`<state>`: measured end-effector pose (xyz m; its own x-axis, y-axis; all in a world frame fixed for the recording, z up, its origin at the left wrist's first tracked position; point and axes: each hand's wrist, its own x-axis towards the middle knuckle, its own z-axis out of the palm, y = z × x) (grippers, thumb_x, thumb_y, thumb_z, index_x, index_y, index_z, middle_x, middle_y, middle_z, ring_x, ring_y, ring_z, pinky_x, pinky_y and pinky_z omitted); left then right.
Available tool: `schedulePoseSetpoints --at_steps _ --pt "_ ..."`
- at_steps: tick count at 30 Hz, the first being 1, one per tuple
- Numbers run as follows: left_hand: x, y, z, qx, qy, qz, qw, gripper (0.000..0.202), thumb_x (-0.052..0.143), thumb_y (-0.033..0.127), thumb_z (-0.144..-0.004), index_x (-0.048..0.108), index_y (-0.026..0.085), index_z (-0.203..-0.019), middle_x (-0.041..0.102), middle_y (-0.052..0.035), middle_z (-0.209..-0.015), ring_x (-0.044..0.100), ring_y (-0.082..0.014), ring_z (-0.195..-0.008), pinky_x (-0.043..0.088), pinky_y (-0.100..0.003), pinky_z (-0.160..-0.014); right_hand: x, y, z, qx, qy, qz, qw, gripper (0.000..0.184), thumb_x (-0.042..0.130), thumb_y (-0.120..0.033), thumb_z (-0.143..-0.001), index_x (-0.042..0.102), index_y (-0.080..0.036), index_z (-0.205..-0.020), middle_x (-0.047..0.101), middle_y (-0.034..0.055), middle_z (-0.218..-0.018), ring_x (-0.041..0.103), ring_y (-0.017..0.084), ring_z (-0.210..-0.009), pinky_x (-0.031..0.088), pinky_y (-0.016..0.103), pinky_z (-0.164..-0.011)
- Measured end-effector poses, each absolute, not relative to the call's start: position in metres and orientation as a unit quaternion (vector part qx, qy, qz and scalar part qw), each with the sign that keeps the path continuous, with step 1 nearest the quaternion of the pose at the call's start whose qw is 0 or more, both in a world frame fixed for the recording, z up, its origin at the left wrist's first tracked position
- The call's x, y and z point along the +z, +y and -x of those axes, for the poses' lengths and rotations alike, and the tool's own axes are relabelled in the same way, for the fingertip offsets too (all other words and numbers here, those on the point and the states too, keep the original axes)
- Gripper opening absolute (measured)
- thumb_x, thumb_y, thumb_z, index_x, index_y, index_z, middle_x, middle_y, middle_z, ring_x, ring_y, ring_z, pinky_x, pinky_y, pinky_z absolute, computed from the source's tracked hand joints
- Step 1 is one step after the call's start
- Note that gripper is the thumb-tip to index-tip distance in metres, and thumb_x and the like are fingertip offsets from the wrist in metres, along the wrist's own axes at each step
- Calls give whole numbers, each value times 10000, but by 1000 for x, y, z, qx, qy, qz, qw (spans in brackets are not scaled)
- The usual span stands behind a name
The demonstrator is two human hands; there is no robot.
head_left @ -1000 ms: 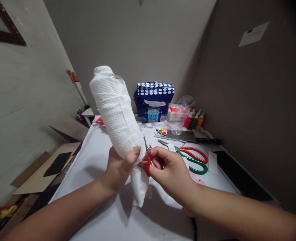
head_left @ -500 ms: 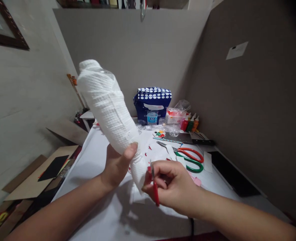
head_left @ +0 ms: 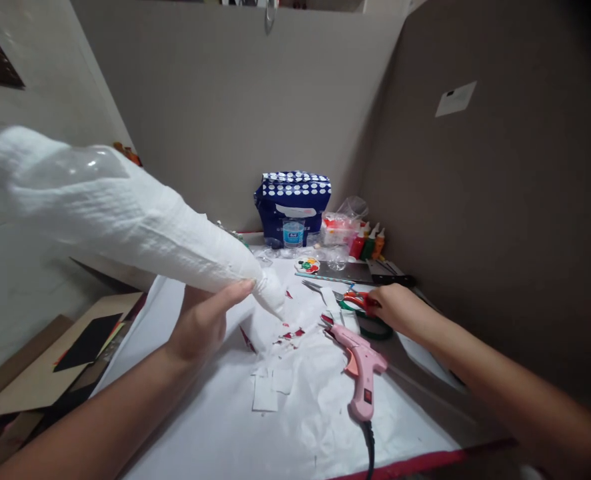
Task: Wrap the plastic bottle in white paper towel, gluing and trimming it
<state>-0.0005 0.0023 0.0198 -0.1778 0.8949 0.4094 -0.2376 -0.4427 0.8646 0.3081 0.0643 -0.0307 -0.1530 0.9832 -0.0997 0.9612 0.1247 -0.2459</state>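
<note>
White wrapped tube (head_left: 145,233) slants from the upper left of the frame to its centre, grasped near the narrow end by the left grip (head_left: 200,323), thumb on top. Right of centre, the right grip (head_left: 396,307) is at the orange handle of 1 pair of large scissors (head_left: 356,299); whether it holds anything cannot be told. Below lies 1 pink glue gun (head_left: 364,375), with red scraps (head_left: 299,332) to its left on the tabletop (head_left: 200,427). Farther up stands 1 blue bag (head_left: 298,198).
</note>
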Motion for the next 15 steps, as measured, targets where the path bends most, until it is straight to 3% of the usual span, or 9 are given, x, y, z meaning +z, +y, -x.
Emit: schedulePoseSetpoints --at_steps 4,10,13,15 --pt "25 1 2 667 345 -480 454 136 740 200 -645 706 231 -772 714 42 -712 676 -210 -842 467 -331 -944 -29 72 -304 121 -733 669 25 334 616 -317 -921 580 -145 -1206 600 108 -1215 626 226 -1031 537 407 -859" --pt "25 1 6 682 368 -391 497 52 735 207 -538 689 229 -547 709 36 -641 638 -168 -721 532 -270 -792 -9 63 -284 195 -758 599 171 225 586 -272 -919 684 -129 -1061 691 172 -1041 650 262 -947 513 378 -786" --pt "19 -1 4 674 362 -385 516 78 729 197 -548 709 246 -605 716 36 -657 656 -185 -770 543 -264 -778 -4 42 -249 306 -776 498 236 357 500 -412 -951 623 -203 -1213 712 96 -1073 672 207 -921 529 308 -718" --pt "16 -3 0 663 343 -403 529 187 725 193 -563 734 253 -740 739 25 -734 674 -218 -865 539 -299 -843 -3 29 -223 398 -761 428 279 354 465 -438 -959 609 -229 -1205 704 65 -1104 668 164 -924 524 271 -724"
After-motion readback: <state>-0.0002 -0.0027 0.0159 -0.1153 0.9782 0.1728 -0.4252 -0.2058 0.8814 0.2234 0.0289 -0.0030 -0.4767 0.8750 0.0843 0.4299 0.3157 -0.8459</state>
